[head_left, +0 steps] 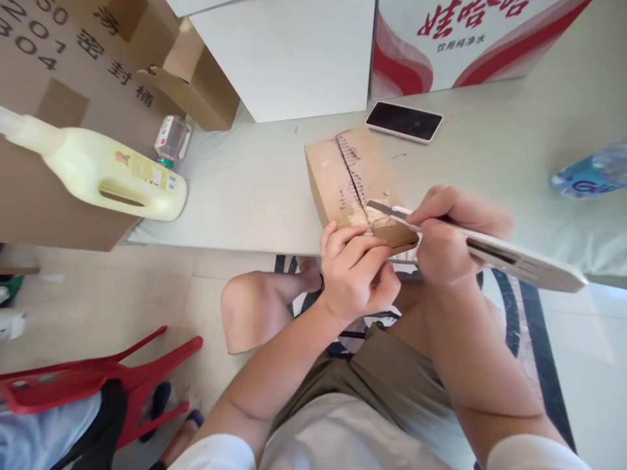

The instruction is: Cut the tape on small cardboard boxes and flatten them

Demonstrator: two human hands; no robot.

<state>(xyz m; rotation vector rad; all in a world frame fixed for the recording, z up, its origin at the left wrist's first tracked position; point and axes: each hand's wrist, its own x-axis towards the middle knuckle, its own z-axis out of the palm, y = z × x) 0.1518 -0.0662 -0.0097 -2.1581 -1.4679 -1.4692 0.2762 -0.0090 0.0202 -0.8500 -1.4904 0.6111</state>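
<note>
A small brown cardboard box (pixel 329 175) lies on the pale covered table, its top scored with dark marks along a seam and scuffed near the front. My left hand (pixel 360 271) grips the box's near edge, with fingers bent over its top. In my right hand (pixel 450 235) is a utility knife (pixel 519 256) with a white handle. Its blade reaches left onto the torn patch of the box top, close to the fingers of my left hand. The blade's tip seems to touch the cardboard, though how deep it sits I cannot tell.
Behind the box lies a phone (pixel 404 122). White cartons (pixel 289 59) stand along the back. To the left are a yellow jug (pixel 122 173), a small clear bottle (pixel 172 140) and large cardboard (pixel 44 163). A blue-labelled bottle (pixel 592 171) lies right. Someone sits by a red chair (pixel 137 385).
</note>
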